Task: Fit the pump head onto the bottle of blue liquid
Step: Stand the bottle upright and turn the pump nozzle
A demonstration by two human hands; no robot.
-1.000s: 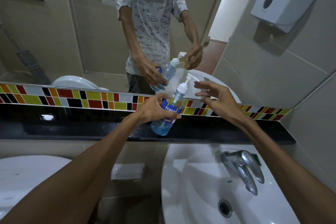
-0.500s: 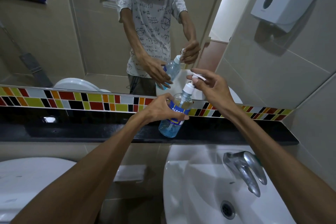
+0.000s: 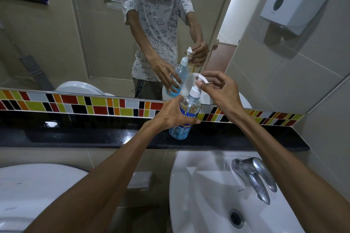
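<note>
A clear bottle of blue liquid (image 3: 186, 109) with a blue label stands tilted on the black ledge (image 3: 94, 136) under the mirror. My left hand (image 3: 170, 114) wraps around the bottle's middle. The white pump head (image 3: 198, 86) sits on the bottle's neck, its nozzle pointing right. My right hand (image 3: 220, 91) pinches the pump's top between thumb and fingers. The mirror shows the same bottle and both hands from the far side.
A white basin (image 3: 191, 191) with a chrome tap (image 3: 253, 176) lies below the ledge at right, and a second basin (image 3: 28, 191) at left. A white paper dispenser (image 3: 295, 0) hangs on the right wall. Coloured tiles (image 3: 75, 104) run above the ledge.
My right hand came from open beside the pump to gripping its top. The bottle and both hands have shifted slightly right along the ledge.
</note>
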